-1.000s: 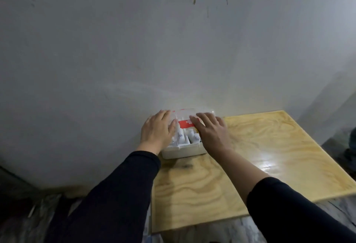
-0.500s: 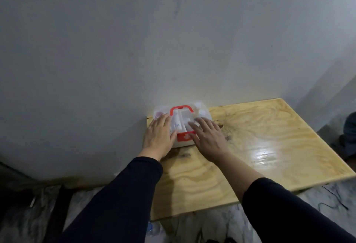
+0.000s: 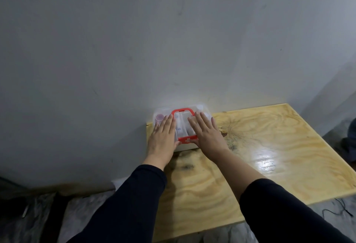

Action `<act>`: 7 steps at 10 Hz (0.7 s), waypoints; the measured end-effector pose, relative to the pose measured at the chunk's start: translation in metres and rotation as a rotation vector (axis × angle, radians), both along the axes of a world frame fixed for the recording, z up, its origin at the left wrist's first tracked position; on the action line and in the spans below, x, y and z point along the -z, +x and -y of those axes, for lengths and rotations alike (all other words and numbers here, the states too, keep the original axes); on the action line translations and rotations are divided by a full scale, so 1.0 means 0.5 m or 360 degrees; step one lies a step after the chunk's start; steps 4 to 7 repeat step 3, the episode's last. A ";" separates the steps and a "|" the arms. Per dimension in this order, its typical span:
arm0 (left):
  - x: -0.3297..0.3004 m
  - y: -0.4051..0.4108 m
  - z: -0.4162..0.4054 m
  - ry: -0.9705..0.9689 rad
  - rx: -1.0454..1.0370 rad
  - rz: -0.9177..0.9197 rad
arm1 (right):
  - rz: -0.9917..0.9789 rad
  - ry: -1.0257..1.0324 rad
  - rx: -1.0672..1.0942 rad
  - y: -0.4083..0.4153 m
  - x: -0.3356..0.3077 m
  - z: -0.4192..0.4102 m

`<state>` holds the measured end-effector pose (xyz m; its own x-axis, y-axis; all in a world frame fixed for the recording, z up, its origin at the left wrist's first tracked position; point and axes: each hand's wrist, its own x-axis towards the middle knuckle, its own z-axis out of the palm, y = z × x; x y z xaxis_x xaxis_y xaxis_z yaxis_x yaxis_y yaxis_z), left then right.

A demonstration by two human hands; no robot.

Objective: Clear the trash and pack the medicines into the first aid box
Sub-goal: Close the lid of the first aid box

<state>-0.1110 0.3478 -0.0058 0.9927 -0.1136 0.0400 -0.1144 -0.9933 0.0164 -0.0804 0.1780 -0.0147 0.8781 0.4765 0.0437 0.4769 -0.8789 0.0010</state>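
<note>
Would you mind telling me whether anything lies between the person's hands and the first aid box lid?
Nothing visible does. The left hand and right hand lie flat, directly on the clear lid of the first aid box, either side of its red handle.

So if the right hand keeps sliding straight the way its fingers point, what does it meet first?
Probably the grey wall just behind the first aid box; the right hand lies flat on the lid, though the gap's depth is unclear.
</note>
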 end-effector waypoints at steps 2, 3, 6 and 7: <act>-0.004 0.029 -0.015 -0.0023 0.0062 -0.0018 | -0.0166 -0.0084 0.0030 0.016 -0.027 -0.010; 0.020 -0.009 -0.057 -0.0258 0.0141 0.0227 | -0.0261 0.0092 0.0010 0.015 -0.109 -0.002; 0.020 -0.009 -0.057 -0.0258 0.0141 0.0227 | -0.0261 0.0092 0.0010 0.015 -0.109 -0.002; 0.020 -0.009 -0.057 -0.0258 0.0141 0.0227 | -0.0261 0.0092 0.0010 0.015 -0.109 -0.002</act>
